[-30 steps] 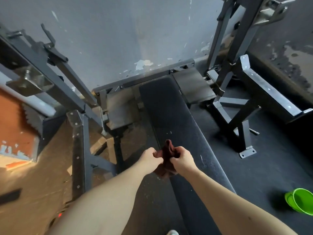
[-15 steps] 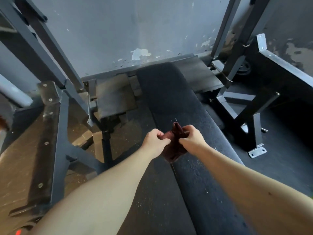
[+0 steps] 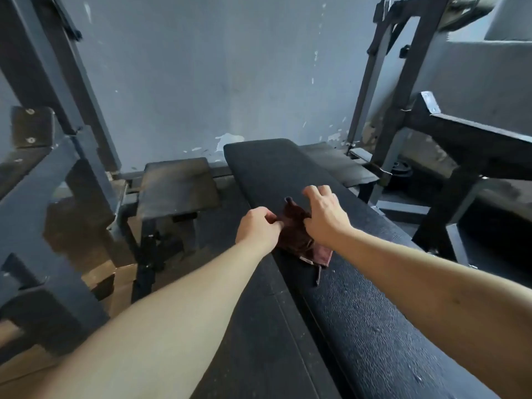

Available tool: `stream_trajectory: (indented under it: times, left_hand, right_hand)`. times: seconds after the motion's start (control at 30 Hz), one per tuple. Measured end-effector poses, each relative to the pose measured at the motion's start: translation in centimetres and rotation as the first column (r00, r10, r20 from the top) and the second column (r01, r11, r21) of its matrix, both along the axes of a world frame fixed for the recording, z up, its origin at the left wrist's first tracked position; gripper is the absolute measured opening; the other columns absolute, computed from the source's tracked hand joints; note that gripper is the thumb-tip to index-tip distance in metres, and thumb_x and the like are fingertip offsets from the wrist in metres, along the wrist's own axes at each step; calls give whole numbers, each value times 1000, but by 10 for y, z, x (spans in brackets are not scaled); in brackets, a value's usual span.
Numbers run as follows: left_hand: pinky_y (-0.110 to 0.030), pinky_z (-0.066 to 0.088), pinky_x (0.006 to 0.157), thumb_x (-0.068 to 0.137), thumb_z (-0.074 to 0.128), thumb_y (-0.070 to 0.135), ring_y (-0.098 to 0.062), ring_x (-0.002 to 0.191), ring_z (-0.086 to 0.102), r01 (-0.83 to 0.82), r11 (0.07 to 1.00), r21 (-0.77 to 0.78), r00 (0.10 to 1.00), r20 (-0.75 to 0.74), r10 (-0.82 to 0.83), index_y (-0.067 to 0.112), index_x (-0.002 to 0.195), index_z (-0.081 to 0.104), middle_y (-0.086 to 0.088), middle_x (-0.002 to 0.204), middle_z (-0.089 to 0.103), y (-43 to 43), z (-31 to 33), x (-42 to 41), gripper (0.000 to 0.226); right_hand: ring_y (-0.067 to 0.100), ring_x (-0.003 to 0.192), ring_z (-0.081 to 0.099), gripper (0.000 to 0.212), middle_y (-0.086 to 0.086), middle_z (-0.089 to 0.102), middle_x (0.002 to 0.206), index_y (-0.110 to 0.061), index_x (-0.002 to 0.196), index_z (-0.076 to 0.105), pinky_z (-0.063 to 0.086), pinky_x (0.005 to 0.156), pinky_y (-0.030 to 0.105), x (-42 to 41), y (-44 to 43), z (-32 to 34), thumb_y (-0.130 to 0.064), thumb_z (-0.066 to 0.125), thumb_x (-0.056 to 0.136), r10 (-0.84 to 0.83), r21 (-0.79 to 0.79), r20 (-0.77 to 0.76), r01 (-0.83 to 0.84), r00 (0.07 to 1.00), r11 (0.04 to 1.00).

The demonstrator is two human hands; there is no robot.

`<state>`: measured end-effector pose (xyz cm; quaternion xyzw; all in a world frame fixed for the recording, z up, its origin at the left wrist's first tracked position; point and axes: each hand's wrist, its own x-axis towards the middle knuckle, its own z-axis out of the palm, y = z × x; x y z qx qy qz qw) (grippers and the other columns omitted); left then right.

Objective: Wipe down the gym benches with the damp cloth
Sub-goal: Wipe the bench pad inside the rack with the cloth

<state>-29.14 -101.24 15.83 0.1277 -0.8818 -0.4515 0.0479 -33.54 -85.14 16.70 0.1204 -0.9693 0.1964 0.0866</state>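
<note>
Spreading the dark red cloth (image 3: 296,240) on the black padded surface (image 3: 359,312), the left hand (image 3: 259,227) pinches its edge while the right hand (image 3: 324,214) arches over it, fingers (image 3: 312,191) apart, gripping nothing. I judge the risk plain: the cloth lies bunched near the surface's left side, and a wipe now could drag it off or leave streaks.

Chipped grey wall (image 3: 201,82) behind; dark floor (image 3: 259,326); steel upright (image 3: 367,90) at right.

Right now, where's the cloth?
Head view, centre: the dark red cloth lies on the black bench pad, between the left hand, which pinches it, and the right hand.
</note>
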Motion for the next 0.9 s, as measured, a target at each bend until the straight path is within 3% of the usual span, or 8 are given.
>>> stream_trajectory:
  times: [0.07,0.13,0.2,0.3,0.43,0.63,0.73,0.9]
  left_hand:
    - [-27,46,73,97,64,32,-20,91,64,-10,1000,-3,999,-32,10,23,100,72,2,100,70,-2,-9,-3,13]
    - [-28,45,72,100,55,27,-21,93,62,-62,998,13,997,-53,62,22,100,72,0,107,69,-3,-20,-6,18]
    - [-29,46,76,103,51,23,-24,102,62,-135,990,37,990,-37,136,21,111,69,-3,120,64,-7,-27,-11,19]
    - [-30,46,90,102,57,20,-27,119,60,-153,986,65,987,51,150,17,132,63,-5,135,62,-14,-35,-18,31]
    - [-33,46,105,100,63,24,-27,126,57,-117,983,145,990,96,104,17,139,61,-4,142,60,-20,-33,-24,40]
    - [-35,43,109,96,67,35,-25,134,51,-60,970,235,992,125,31,20,149,50,-1,152,49,-26,-28,-25,57]
    - [-34,35,113,96,68,37,-24,144,40,24,976,215,987,151,-58,20,156,39,-1,161,37,-26,-28,-23,68]
    - [-35,42,110,95,68,42,-24,138,47,55,976,209,983,159,-90,28,155,41,0,156,45,-30,-40,-27,68]
  right_hand:
    - [31,139,35,62,4,40,152,-25,150,45,44,99,45,3,-6,-8,-16,65,92,139,66,-45,-136,989,989]
    - [29,153,22,49,1,36,162,-31,150,50,25,122,46,7,-9,-13,-31,57,102,266,121,78,-274,961,954]
    - [24,159,-4,50,-2,15,171,-40,155,39,3,128,48,11,-10,-18,-49,43,107,251,194,234,-298,939,935]
    - [26,155,-25,62,-6,-10,172,-52,158,21,-9,126,53,18,-9,-21,-72,29,100,164,256,338,-258,927,932]
    - [29,158,-13,52,-8,-4,173,-52,158,19,3,124,53,13,-15,-21,-60,23,107,147,310,304,-244,941,919]
    - [24,153,22,42,-10,29,167,-33,151,47,26,112,44,-18,-3,-24,-38,33,111,154,380,76,-171,985,909]
    - [25,158,8,50,-6,15,171,-35,158,34,18,120,51,-37,-7,-26,-48,28,109,3,353,162,-61,987,933]
    - [24,159,-10,56,-4,5,173,-38,162,22,2,125,49,-54,-42,-29,-53,23,108,144,304,223,-209,964,929]
